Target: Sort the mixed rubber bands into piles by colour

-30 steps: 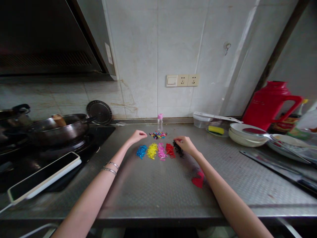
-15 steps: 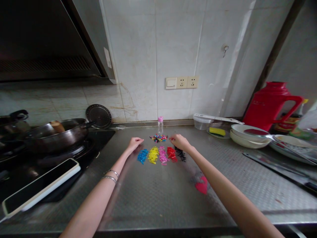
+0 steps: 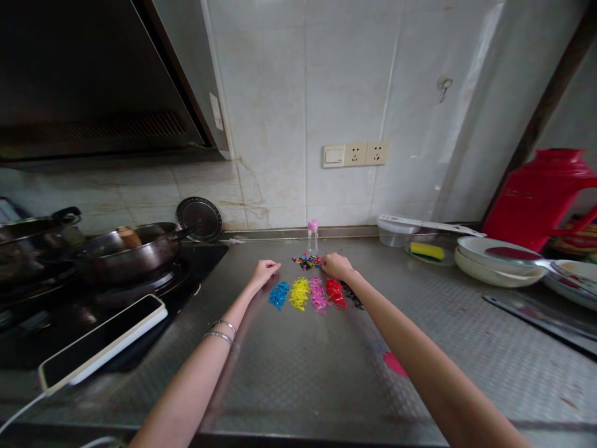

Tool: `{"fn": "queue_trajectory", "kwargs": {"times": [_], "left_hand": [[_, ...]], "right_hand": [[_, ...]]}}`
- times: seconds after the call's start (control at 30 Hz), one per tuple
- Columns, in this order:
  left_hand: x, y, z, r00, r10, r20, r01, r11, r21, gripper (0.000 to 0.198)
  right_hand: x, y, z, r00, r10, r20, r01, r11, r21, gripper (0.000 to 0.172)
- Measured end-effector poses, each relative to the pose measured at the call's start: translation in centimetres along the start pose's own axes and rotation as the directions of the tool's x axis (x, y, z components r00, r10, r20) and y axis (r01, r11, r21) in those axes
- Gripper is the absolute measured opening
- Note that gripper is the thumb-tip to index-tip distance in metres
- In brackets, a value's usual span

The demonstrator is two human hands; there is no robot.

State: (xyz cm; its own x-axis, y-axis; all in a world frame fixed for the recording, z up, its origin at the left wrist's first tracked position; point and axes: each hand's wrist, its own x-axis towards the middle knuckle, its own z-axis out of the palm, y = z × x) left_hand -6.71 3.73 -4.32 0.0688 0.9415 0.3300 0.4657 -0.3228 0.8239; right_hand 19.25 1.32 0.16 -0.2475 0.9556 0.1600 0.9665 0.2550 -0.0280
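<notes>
Two grips (image 3: 267, 272) (image 3: 338, 266) near six piles (image 3: 299, 294).

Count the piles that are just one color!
5, in a row on the counter, left to right: blue pile, yellow pile, pink pile, red pile, black pile, the last partly hidden by the right arm.

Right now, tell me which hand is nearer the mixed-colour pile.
Right. The right hand is at the right edge of the mixed-colour pile; the left hand is off its left side, with a visible gap.

The right hand (image 3: 337, 266) is at the multicoloured pile (image 3: 305, 261) near a bottle (image 3: 313, 239).
</notes>
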Motion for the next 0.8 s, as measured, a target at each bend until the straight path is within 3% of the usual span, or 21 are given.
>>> {"fn": "queue_trajectory", "kwargs": {"times": [0.33,0.6,0.8], "left_hand": [[0.0,-0.2,0.1,1.0,-0.001,0.002,0.001,1.0,0.016,0.033],[0.0,-0.2,0.2,1.0,-0.007,0.0,0.007,1.0,0.025,0.032],[0.0,0.0,0.2,1.0,-0.025,0.003,0.025,0.999,0.021,0.033]], "right_hand": [[0.7,0.2,0.2,0.999,0.019,0.034,-0.02,1.0,0.006,0.027],[0.3,0.8,-0.7,0.998,0.001,-0.057,0.003,0.996,0.084,0.027],[-0.3,-1.6,-1.1,0.994,-0.061,-0.091,0.076,0.983,0.165,0.025]]}}
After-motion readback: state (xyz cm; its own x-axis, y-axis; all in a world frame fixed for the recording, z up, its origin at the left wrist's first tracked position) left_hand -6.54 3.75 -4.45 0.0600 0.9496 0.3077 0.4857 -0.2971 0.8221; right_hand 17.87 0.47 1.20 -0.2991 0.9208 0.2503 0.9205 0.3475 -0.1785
